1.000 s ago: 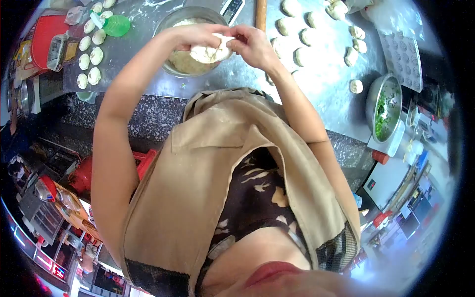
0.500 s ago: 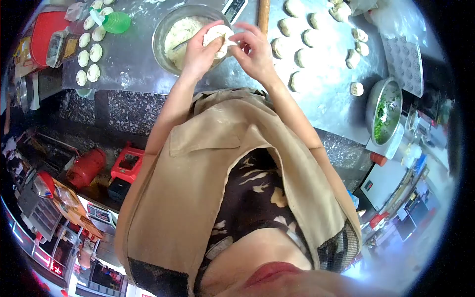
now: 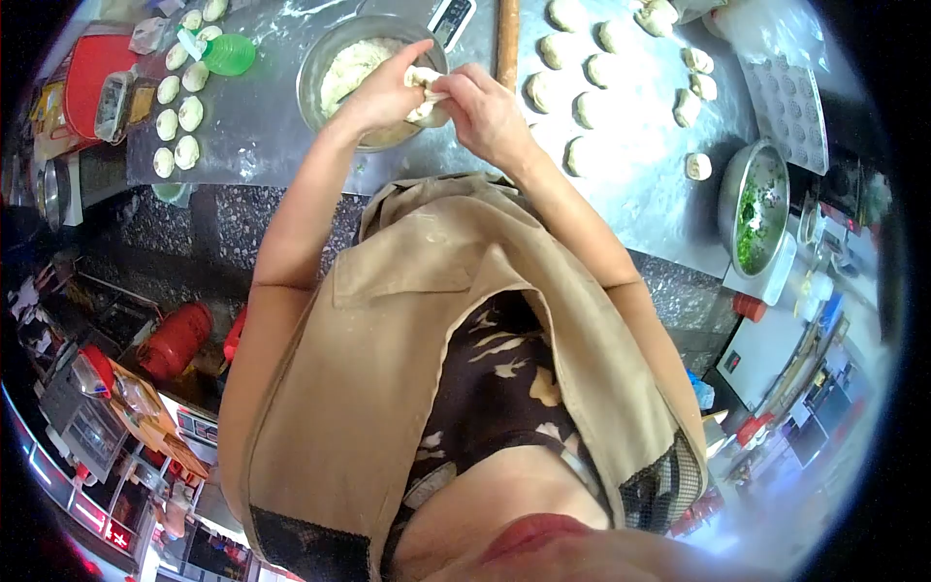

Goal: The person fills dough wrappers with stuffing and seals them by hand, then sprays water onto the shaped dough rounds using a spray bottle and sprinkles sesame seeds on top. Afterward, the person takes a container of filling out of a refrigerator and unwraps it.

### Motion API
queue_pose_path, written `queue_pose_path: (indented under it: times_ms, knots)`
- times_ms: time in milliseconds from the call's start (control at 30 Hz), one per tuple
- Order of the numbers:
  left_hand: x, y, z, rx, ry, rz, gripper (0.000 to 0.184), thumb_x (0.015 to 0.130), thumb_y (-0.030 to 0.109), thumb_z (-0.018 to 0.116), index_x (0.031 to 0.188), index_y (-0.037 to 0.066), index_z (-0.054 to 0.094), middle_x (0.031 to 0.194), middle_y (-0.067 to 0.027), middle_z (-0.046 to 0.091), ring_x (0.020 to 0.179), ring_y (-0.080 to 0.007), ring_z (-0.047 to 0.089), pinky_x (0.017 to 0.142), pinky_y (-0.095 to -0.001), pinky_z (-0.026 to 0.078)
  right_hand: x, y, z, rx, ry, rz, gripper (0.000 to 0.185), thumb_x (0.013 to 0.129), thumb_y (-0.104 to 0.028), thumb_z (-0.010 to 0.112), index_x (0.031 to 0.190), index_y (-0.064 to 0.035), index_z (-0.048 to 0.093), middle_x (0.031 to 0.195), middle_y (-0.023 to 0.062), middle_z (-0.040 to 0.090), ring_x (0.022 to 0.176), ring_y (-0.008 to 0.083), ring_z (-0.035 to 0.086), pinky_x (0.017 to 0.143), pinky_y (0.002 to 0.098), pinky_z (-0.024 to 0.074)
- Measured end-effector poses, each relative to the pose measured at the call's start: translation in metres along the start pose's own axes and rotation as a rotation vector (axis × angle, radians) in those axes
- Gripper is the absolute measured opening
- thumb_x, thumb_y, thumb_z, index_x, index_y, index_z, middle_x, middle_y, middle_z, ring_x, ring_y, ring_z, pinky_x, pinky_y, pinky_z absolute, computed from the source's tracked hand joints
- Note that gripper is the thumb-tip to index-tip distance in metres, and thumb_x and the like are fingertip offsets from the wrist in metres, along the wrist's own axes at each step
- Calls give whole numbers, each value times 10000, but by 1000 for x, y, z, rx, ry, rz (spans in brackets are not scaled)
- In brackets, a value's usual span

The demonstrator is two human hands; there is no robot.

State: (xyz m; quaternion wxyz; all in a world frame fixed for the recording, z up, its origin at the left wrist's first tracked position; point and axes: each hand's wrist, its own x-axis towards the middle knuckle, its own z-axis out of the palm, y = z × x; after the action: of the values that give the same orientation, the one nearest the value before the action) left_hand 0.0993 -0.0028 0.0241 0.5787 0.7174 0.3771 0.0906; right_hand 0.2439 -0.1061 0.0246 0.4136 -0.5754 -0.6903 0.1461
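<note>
The pale dough piece (image 3: 423,80) sat between both hands over the bowl's 3 o'clock side, its underside hidden by fingers. The left hand (image 3: 386,95) cupped it from 9 o'clock, forefinger extended; the right hand (image 3: 488,112) pinched its edge from 3 o'clock, the exact fingertip contact hard to make out. The left forearm and hand covered part of the metal bowl (image 3: 306,81). At 1 o'clock, the scale's (image 3: 453,21) markings were illegible; at 7, so was a red lit sign (image 3: 118,535).
</note>
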Motion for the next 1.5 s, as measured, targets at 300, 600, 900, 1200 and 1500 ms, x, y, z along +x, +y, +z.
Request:
queue_pose_path:
  times_ms: [300, 600, 900, 1200, 1500]
  knots:
    - [3, 31, -4, -336, -101, -128, 599, 787, -10, 478, 1361, 61, 324, 1286, -123, 480, 1087, -194, 534, 853, -315, 483, 2, 1, -3, -108, 0, 61, 220, 748, 11, 587, 948, -45, 516, 917, 132, 521, 792, 340, 562, 667, 405, 484]
    - [-5, 21, 38, -334, 129, -72, 316, 828, 44, 430, 1096, 30, 596, 966, -92, 626, 885, -172, 615, 677, -306, 555, -12, -13, -7, -79, 264, 77, 240, 739, 34, 578, 959, -57, 551, 916, 135, 541, 764, 335, 584, 659, 384, 503]
    - [-22, 18, 34, -772, -231, 19, 496, 932, 428, 349, 1299, 112, 455, 1204, -52, 536, 1040, -156, 542, 887, -347, 445, -29, -22, -32, 60, 380, 240, 160, 726, 38, 594, 858, -47, 624, 795, 114, 587, 706, 298, 594, 611, 364, 493]
    - [-19, 11, 79, -998, -104, -248, 410, 901, 433, 357, 1062, 123, 573, 1016, -55, 623, 891, -205, 613, 685, -385, 533, -44, -40, -52, 105, 158, 189, 220, 707, 33, 587, 904, -55, 628, 906, 117, 574, 777, 320, 580, 678, 371, 489]
    - [-16, 9, 87, -813, -272, -448, 371, 854, 429, 435, 948, 105, 591, 856, -57, 632, 725, -199, 640, 564, -325, 539, -81, -19, -46, -152, 152, -91, 203, 700, -37, 602, 893, -93, 567, 866, 79, 532, 730, 323, 584, 606, 405, 503]
